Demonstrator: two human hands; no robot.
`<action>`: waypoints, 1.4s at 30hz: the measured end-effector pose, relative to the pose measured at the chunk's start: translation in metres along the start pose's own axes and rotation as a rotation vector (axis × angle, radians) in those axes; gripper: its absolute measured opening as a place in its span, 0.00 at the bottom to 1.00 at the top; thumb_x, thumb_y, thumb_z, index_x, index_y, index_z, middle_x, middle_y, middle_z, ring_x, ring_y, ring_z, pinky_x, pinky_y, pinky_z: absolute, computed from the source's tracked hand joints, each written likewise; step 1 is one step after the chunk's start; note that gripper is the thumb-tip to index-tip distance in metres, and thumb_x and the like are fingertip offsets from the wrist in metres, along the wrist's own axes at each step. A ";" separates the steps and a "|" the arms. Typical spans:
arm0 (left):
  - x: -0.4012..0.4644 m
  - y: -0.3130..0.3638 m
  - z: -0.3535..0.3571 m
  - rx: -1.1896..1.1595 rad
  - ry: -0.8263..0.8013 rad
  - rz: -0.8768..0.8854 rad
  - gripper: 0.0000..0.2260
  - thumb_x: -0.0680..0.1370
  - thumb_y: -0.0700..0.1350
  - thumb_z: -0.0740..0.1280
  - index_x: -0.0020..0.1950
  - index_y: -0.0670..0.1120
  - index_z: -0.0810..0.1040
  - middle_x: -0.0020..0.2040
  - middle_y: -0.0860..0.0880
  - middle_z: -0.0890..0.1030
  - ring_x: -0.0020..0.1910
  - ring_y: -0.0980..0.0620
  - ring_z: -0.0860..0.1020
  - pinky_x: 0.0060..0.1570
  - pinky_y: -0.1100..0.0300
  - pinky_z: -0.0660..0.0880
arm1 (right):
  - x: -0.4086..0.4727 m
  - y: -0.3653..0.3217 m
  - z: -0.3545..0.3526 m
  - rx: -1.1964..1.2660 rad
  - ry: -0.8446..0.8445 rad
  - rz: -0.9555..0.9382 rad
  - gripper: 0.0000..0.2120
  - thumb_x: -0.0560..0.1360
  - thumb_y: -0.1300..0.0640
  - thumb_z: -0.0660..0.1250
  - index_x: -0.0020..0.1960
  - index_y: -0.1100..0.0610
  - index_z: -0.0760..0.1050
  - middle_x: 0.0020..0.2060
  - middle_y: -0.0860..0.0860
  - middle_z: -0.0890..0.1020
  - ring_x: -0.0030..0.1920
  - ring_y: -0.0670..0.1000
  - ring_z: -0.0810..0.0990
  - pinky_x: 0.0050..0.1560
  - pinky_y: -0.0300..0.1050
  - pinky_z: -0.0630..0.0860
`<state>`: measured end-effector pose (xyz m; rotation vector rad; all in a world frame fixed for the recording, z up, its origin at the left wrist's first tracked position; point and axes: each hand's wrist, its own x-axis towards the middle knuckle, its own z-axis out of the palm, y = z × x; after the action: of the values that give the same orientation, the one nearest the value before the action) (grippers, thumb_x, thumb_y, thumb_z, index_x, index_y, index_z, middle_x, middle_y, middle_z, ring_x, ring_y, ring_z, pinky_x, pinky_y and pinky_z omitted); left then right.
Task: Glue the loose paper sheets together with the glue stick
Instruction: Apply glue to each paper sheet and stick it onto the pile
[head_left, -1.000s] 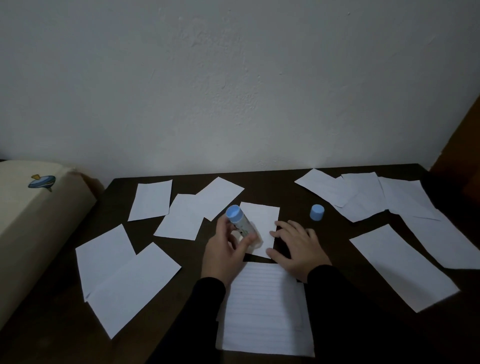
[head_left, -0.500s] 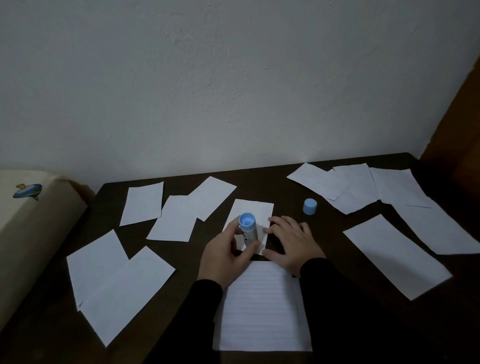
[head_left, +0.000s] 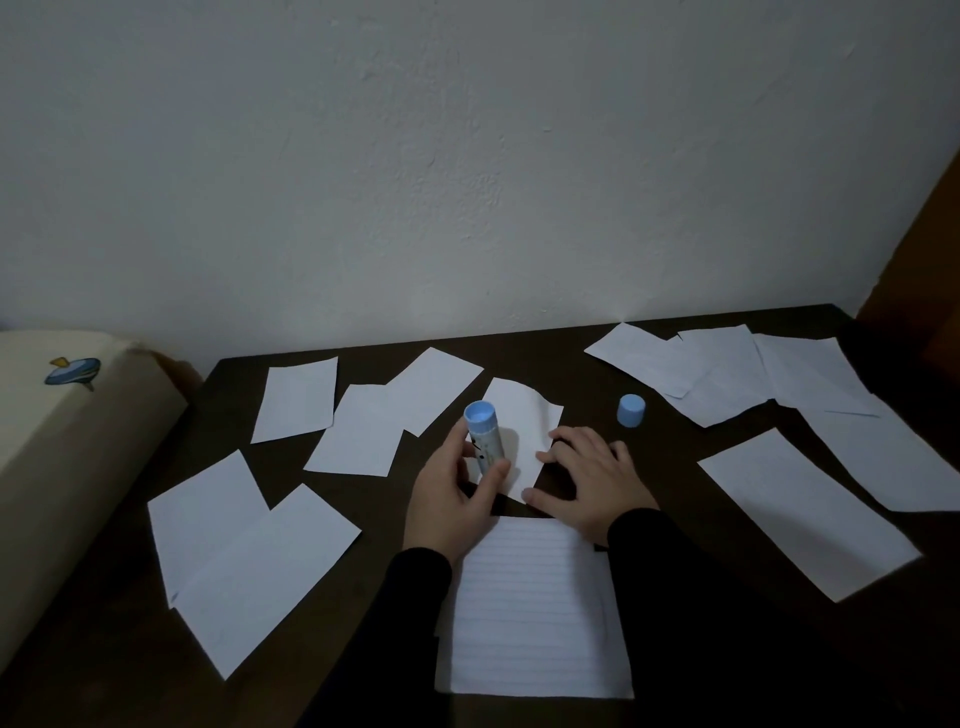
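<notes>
While L hand grips uncapped glue stick upright over small sheet, R hand lies flat w/ straight fingers on sheet's edge; cap stands nearby on table.

Long black sleeves, bare hands.

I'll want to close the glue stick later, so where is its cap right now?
In the head view, the blue cap stands on the dark table, right of centre, just beyond the right hand and near the overlapping sheets.
</notes>
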<state>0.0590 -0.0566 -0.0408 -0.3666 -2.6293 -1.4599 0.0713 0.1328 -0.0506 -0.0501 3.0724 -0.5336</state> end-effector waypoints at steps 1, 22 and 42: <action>0.001 0.000 0.001 -0.005 -0.003 -0.010 0.27 0.77 0.52 0.68 0.74 0.54 0.64 0.56 0.58 0.75 0.54 0.58 0.74 0.54 0.57 0.77 | 0.000 0.000 0.000 0.002 -0.003 -0.001 0.28 0.72 0.31 0.57 0.67 0.44 0.68 0.72 0.42 0.59 0.74 0.46 0.52 0.72 0.57 0.49; 0.010 -0.004 0.001 -0.018 0.282 -0.174 0.22 0.79 0.47 0.66 0.72 0.51 0.67 0.63 0.51 0.77 0.63 0.52 0.74 0.60 0.57 0.72 | -0.004 -0.001 -0.001 0.024 0.032 -0.012 0.26 0.73 0.32 0.59 0.65 0.44 0.70 0.71 0.44 0.61 0.73 0.46 0.54 0.72 0.58 0.48; 0.003 0.014 -0.014 -0.493 0.402 -0.318 0.27 0.78 0.45 0.69 0.75 0.52 0.65 0.59 0.52 0.80 0.51 0.57 0.80 0.49 0.69 0.75 | -0.010 0.000 0.003 0.013 0.206 -0.018 0.18 0.76 0.41 0.58 0.64 0.44 0.72 0.60 0.44 0.70 0.62 0.44 0.67 0.64 0.48 0.59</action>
<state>0.0596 -0.0608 -0.0207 0.3009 -2.0584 -2.0256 0.0818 0.1319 -0.0531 -0.0242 3.2710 -0.5948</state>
